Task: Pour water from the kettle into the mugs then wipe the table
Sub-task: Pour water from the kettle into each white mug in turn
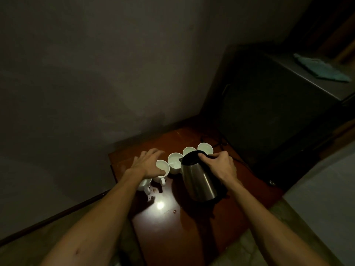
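Bare forearms reaching in from the near edge, ending in two hands over the dark reddish surface (192, 227). Right hand (222, 166) with fingers (203, 156) curled tight around the black handle of the steel kettle (199, 179), tilted left with its spout over the rim of a white mug (174, 162). Left hand (148, 164) spread, fingers (153, 152) apart and fairly straight, thumb on the rim of another mug (162, 169) beside the first. Possibly one more mug under the left wrist, mostly hidden. Two further mugs (205, 147) behind the kettle, close together in the same row. Bright glare spot and a few small dark specks (174, 211) on the surface near the kettle's base. Thin dark cord (217, 143) trailing off behind the mugs. Dark boxy cabinet (269, 104) to the right, with a pale blue cloth (322, 69) lying on top, well apart from the mugs. Plain dim wall (96, 64) behind.
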Demonstrator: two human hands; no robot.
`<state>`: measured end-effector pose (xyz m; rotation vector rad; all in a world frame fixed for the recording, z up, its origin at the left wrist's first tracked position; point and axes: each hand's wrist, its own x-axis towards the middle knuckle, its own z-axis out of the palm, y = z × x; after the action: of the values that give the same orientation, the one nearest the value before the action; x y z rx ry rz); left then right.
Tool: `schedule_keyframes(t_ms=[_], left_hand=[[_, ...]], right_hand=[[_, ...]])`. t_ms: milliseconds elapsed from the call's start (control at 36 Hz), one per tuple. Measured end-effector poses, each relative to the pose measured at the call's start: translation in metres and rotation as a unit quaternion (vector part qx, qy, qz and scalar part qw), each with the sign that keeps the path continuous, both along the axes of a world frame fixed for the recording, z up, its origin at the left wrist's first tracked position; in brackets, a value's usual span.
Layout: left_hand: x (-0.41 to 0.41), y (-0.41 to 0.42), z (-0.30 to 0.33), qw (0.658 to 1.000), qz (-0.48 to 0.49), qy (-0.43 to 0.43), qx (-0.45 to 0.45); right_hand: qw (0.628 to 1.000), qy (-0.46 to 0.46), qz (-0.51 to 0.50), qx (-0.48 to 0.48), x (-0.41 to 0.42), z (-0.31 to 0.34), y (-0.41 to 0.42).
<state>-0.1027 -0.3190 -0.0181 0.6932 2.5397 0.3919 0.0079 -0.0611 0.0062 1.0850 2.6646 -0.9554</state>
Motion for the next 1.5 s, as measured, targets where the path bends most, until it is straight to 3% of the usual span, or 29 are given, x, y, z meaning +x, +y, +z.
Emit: schedule_keyframes(t_ms=[1500], left_hand=[[0.001, 0.002, 0.001, 1.000, 0.003, 0.000, 0.010]], right_hand=[[1.000, 0.018, 0.013, 0.011, 0.005, 0.017, -0.008]])
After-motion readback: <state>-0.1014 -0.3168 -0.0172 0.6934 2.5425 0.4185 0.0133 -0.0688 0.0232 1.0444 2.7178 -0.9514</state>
